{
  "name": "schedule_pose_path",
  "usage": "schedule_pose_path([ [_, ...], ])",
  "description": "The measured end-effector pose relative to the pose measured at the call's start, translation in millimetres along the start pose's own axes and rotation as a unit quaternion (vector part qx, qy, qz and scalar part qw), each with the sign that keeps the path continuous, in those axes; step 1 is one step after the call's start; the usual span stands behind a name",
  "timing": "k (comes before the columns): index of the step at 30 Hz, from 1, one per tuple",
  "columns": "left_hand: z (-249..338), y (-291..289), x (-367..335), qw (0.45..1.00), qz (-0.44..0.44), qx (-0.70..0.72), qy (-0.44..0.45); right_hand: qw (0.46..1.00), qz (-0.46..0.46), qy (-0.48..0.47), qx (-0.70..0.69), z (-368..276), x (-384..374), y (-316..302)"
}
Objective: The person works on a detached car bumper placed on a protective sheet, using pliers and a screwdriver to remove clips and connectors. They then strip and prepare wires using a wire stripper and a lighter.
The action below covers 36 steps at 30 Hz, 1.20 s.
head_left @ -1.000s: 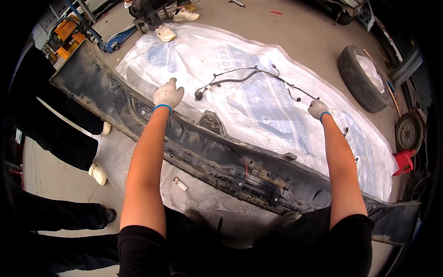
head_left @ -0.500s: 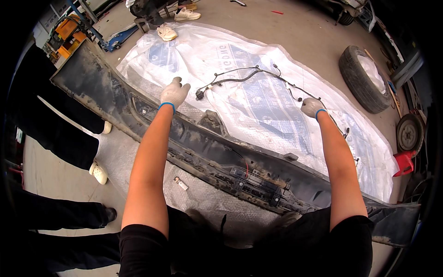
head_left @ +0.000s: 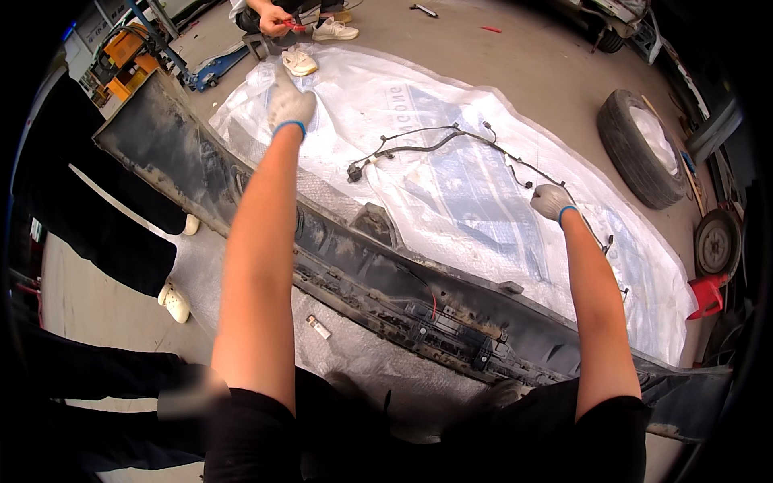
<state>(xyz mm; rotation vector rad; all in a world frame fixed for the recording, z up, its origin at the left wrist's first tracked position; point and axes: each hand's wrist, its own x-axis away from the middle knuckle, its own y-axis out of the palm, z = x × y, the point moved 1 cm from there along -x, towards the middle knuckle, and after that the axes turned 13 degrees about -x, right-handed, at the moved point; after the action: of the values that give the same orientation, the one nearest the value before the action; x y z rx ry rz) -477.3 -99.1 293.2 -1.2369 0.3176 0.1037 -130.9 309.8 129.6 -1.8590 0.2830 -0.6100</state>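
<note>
My left hand (head_left: 291, 106), in a pale knit glove with a blue cuff, reaches over the far-left part of the white sheet (head_left: 354, 97). Its fingers point away from me, stretched out, and nothing shows in them. My right hand (head_left: 552, 201), gloved alike, is curled into a fist beside a black wiring harness (head_left: 451, 138); the inside of the fist is hidden. Several small connectors branch off the harness, which lies bent across the sheet. Between my arms runs a long, dirty black bumper (head_left: 386, 258), inner side up, with a thin red wire (head_left: 435, 304) on it.
At the far edge a person's hand (head_left: 276, 22) holds a red-handled tool (head_left: 296, 26). More people stand at left, one in a white clog (head_left: 173, 301). A tire (head_left: 636, 149), a wheel (head_left: 717, 241) and a red container (head_left: 705, 298) lie right. A lighter-like object (head_left: 319, 326) lies near me.
My left hand has stretched farther away, toward the seated person. That person's hand and the red-handled tool have come into view. My right fist stays beside the harness; the whole view has shifted slightly.
</note>
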Motion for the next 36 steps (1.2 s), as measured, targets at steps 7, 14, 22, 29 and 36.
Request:
schedule_pose_path([
  [7,-17.7,-17.2,-93.0,0.983,-0.014,-0.151,0.102,0.998,0.005,0.048,-0.04,25.3,15.6,10.6],
  [14,-38.3,29.2,-149.4,0.97,-0.009,-0.122,0.212,0.989,-0.015,0.101,-0.104,22.9,19.7,26.8],
  [22,42.4,21.3,7.7,0.95,-0.02,0.269,0.159,0.949,0.079,-0.004,-0.306,-46.0,-4.1,-20.4],
  [29,74.2,-1.8,145.1,0.672,-0.402,0.59,0.198,0.587,0.101,-0.258,-0.761,-202.6,40.1,-126.0],
  [36,89.6,-41.1,182.7,0.56,-0.487,0.643,0.191,0.525,0.038,-0.324,-0.786,-257.7,74.4,-136.8],
])
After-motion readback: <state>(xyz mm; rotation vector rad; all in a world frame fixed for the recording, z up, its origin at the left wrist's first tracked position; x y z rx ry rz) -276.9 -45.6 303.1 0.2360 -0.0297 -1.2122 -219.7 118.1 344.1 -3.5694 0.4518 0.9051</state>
